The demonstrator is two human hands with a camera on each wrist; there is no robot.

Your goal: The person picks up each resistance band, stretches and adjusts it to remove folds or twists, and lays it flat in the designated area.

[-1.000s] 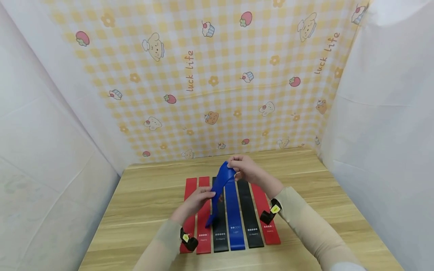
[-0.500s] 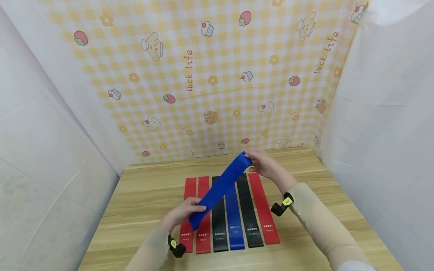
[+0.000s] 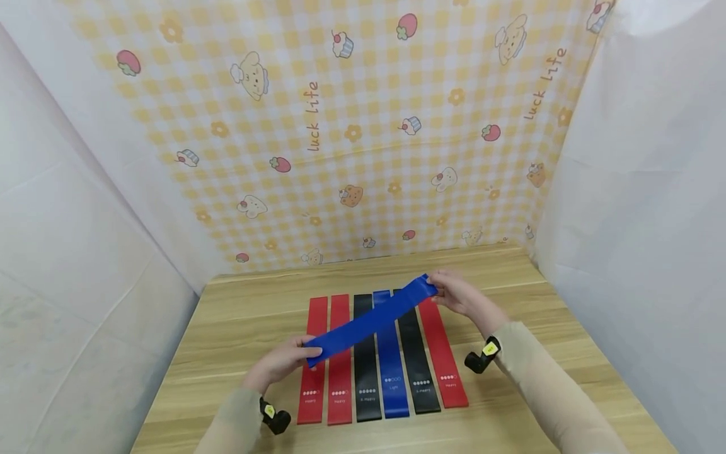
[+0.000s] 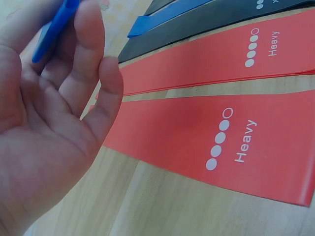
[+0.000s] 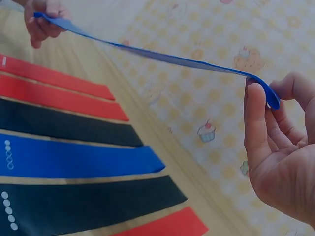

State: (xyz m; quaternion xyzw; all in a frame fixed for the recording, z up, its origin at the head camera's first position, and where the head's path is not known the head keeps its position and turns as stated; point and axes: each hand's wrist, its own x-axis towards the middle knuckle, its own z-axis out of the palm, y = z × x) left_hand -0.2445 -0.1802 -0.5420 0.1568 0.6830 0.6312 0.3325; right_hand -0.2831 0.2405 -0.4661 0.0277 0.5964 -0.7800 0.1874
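Note:
A blue resistance band (image 3: pixel 368 323) is stretched out flat in the air between my two hands, slanting up to the right. My left hand (image 3: pixel 280 362) pinches its lower left end between thumb and fingers. At the upper right end, my right hand (image 3: pixel 458 295) pinches it with thumb and fingertips. The right wrist view shows the band (image 5: pixel 167 58) edge-on, apart from the table, its end bent over at the right fingers (image 5: pixel 257 118). Just a corner of it shows between the left fingers (image 4: pixel 88 34) in the left wrist view.
Below lie several flat bands in a row on the wooden table (image 3: pixel 227 334): two red bands (image 3: pixel 339 403), a black band (image 3: pixel 367 378), a blue band (image 3: pixel 393 372), another black band (image 3: pixel 421 366) and a red band (image 3: pixel 445 353). A checked cloth (image 3: pixel 363 157) hangs behind.
The blue band was folded and steep; now it is straightened and closer to level. My left hand has moved left and down, my right hand rightward, up and then down.

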